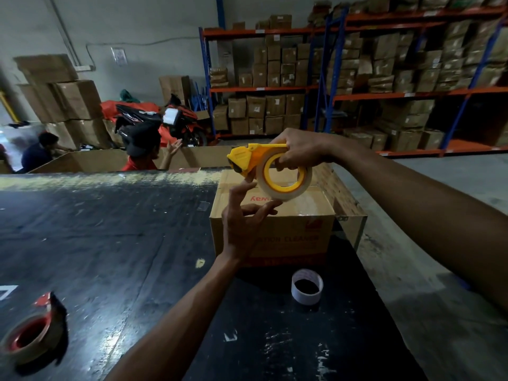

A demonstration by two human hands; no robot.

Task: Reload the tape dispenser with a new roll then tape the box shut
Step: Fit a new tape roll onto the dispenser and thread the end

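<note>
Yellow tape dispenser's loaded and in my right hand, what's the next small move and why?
Probably pull the tape end free with the left hand fingers: they sit at the roll's edge, and the yellow dispenser hangs above the box.

Box [275, 229] sits on the worktop [110, 243] at its far right; tape dispenser [264, 167] with roll is held in the air above the box's far side, right hand [301, 152] on top of it, left hand [244, 215] below, in front of the box. Empty core [307, 286] stands on the worktop just in front of the box; second dispenser [30, 334] lies at the near left edge. Beyond the worktop: open carton [82, 160], two people, motorbike [165, 122], racking [357, 78] far right.
</note>
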